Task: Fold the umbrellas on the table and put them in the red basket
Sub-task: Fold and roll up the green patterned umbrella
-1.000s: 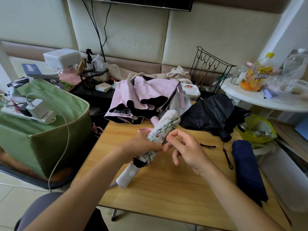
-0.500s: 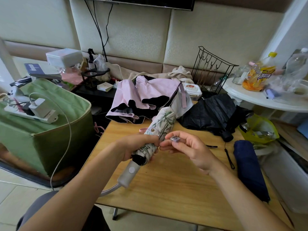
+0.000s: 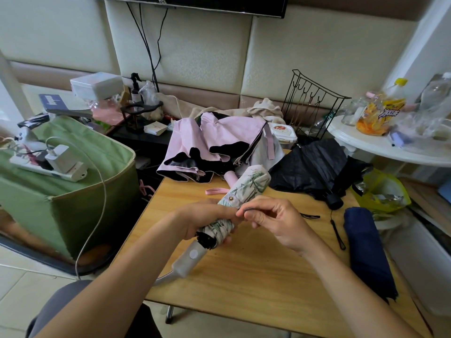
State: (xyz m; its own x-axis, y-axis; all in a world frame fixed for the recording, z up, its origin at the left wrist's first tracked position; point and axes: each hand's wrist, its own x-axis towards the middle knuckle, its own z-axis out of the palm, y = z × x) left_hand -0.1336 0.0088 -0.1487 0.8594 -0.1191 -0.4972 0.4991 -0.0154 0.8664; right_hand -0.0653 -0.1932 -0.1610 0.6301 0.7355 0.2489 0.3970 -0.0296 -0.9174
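Left hand (image 3: 207,219) grips the floral umbrella (image 3: 240,193), hiding its middle; right hand (image 3: 273,219) pinches its strap.

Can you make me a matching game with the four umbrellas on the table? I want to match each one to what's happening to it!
Umbrellas:
1. leaf-print umbrella
2. pink umbrella
3. black umbrella
4. navy umbrella

What's happening:
A. rolled up, lying at the table's right edge
B. crumpled loose, right of the pink one
C. held in both hands
D. spread loose at the table's far edge

Pairs: 1-C, 2-D, 3-B, 4-A
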